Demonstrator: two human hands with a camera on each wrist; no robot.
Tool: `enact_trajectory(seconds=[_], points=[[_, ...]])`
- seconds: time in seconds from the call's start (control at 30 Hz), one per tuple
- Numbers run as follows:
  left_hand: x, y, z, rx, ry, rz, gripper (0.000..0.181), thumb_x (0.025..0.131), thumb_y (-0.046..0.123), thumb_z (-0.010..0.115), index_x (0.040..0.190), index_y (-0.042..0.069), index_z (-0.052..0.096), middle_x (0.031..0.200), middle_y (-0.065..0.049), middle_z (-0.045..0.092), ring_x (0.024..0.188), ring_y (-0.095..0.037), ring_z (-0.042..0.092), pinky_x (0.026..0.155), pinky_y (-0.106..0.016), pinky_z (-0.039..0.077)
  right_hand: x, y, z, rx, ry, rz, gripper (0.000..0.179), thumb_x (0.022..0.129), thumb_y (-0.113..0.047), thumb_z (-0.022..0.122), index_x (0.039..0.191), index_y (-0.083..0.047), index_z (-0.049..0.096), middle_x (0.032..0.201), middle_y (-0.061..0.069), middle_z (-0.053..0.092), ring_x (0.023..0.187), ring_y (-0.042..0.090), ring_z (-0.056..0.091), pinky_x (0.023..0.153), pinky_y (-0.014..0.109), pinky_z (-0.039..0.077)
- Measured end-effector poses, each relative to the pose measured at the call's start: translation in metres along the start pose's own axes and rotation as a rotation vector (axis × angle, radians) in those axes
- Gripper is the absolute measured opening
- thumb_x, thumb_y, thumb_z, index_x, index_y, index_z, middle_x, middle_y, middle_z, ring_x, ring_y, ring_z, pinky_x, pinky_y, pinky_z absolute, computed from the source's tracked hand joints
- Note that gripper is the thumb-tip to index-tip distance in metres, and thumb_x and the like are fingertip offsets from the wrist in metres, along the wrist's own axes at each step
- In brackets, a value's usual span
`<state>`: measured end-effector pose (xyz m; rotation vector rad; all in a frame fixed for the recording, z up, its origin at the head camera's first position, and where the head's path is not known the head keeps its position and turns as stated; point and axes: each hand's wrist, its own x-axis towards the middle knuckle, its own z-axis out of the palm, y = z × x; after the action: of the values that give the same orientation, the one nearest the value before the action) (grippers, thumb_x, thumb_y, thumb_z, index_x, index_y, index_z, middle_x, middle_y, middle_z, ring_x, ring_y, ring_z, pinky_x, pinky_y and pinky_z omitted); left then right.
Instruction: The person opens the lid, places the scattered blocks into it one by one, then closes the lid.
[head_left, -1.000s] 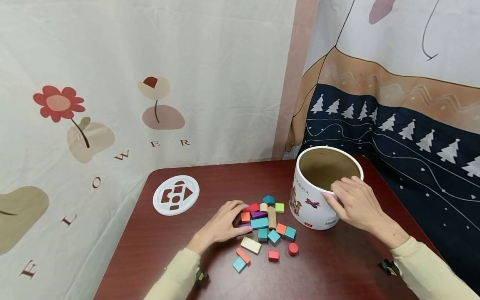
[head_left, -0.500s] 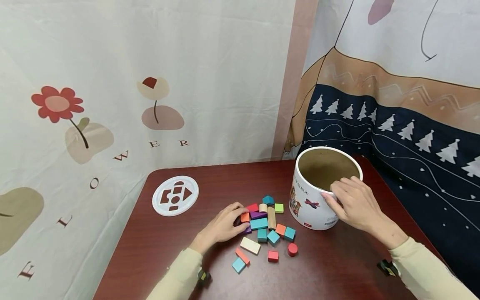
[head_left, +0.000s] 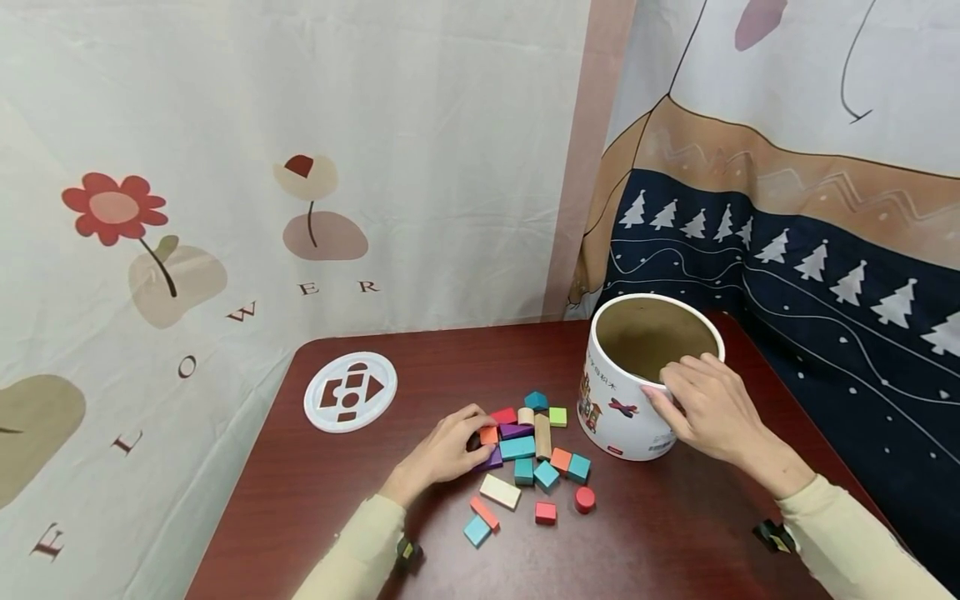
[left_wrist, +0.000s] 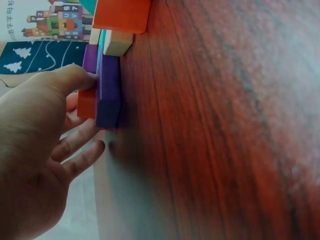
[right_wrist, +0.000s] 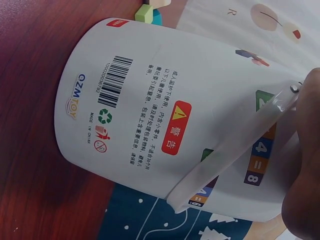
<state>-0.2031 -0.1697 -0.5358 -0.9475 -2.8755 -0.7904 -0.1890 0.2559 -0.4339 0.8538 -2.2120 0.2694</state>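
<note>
My left hand [head_left: 442,450] lies at the left edge of a cluster of toy blocks. Its thumb touches a purple block [left_wrist: 108,92] and its index finger reaches beside an orange block [left_wrist: 86,104]; the other fingers are spread loosely behind. A turquoise block [head_left: 517,447], a tan block [head_left: 542,437] and a red block [head_left: 505,416] lie in the same cluster. On the right, a white printed bucket [head_left: 622,417] stands upright, and my right hand [head_left: 708,408] grips its rim, thumb outside and fingers over the edge. The inside that shows holds no blocks.
A white round lid with shaped cut-outs [head_left: 351,392] lies at the table's back left. Several loose blocks, among them a red cylinder [head_left: 585,500] and a cream block [head_left: 500,492], lie nearer. The bucket's clear strap [right_wrist: 230,150] hangs down its side. Printed curtains border the dark red table [head_left: 645,542].
My left thumb has drawn back slightly, and more of the purple block shows beside it. My right hand and the bucket stay put.
</note>
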Motion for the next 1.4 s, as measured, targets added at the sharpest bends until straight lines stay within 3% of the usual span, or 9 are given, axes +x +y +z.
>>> enact_trajectory(seconds=[0.37, 0.6, 0.77, 1.0, 1.17, 1.4], points=[[-0.004, -0.001, -0.011, -0.012, 0.037, -0.004, 0.034, 0.1, 0.019, 0.083, 0.131, 0.007, 0.079, 0.121, -0.005, 0.073, 0.103, -0.016, 0.069, 0.093, -0.035, 0.064, 0.0, 0.0, 0.0, 0.003, 0.008, -0.006, 0.059, 0.118, -0.055, 0.041, 0.077, -0.014, 0.053, 0.067, -0.001, 0.046, 0.069, 0.014, 0.042, 0.068, 0.035, 0.034], [0.004, -0.001, -0.023, -0.007, 0.1, 0.031, 0.033, 0.101, 0.023, 0.082, 0.13, 0.008, 0.079, 0.12, -0.003, 0.074, 0.101, -0.015, 0.07, 0.091, -0.033, 0.063, 0.0, 0.001, 0.0, 0.003, 0.004, -0.003, 0.06, 0.118, -0.055, 0.041, 0.077, -0.014, 0.053, 0.067, -0.001, 0.046, 0.069, 0.014, 0.042, 0.068, 0.035, 0.034], [0.015, 0.006, -0.036, -0.017, 0.148, 0.071, 0.033, 0.101, 0.023, 0.083, 0.129, 0.006, 0.079, 0.12, -0.004, 0.074, 0.1, -0.016, 0.07, 0.088, -0.032, 0.063, -0.001, 0.001, 0.001, 0.002, 0.004, -0.004, 0.06, 0.119, -0.055, 0.04, 0.077, -0.015, 0.052, 0.066, -0.002, 0.044, 0.069, 0.013, 0.04, 0.067, 0.034, 0.032], [0.036, 0.021, -0.054, -0.045, 0.218, 0.154, 0.031, 0.098, 0.018, 0.086, 0.126, 0.007, 0.079, 0.119, -0.007, 0.075, 0.102, -0.022, 0.075, 0.09, -0.04, 0.065, 0.0, 0.001, 0.001, 0.005, 0.028, -0.018, 0.058, 0.119, -0.053, 0.042, 0.076, -0.014, 0.051, 0.066, -0.002, 0.043, 0.068, 0.014, 0.041, 0.067, 0.035, 0.031], [0.052, 0.031, -0.064, -0.063, 0.236, 0.198, 0.032, 0.099, 0.018, 0.086, 0.128, 0.007, 0.079, 0.119, -0.006, 0.075, 0.102, -0.023, 0.074, 0.088, -0.039, 0.066, 0.001, 0.0, 0.0, 0.005, 0.025, -0.016, 0.058, 0.118, -0.054, 0.043, 0.076, -0.015, 0.051, 0.066, -0.002, 0.043, 0.068, 0.014, 0.041, 0.067, 0.034, 0.032], [0.078, 0.05, -0.078, -0.06, 0.214, 0.245, 0.033, 0.102, 0.02, 0.083, 0.132, 0.008, 0.077, 0.124, -0.007, 0.075, 0.103, -0.02, 0.072, 0.088, -0.039, 0.066, 0.001, -0.001, -0.001, 0.002, 0.019, -0.01, 0.059, 0.119, -0.054, 0.042, 0.076, -0.014, 0.051, 0.066, -0.001, 0.043, 0.068, 0.015, 0.042, 0.068, 0.035, 0.032]])
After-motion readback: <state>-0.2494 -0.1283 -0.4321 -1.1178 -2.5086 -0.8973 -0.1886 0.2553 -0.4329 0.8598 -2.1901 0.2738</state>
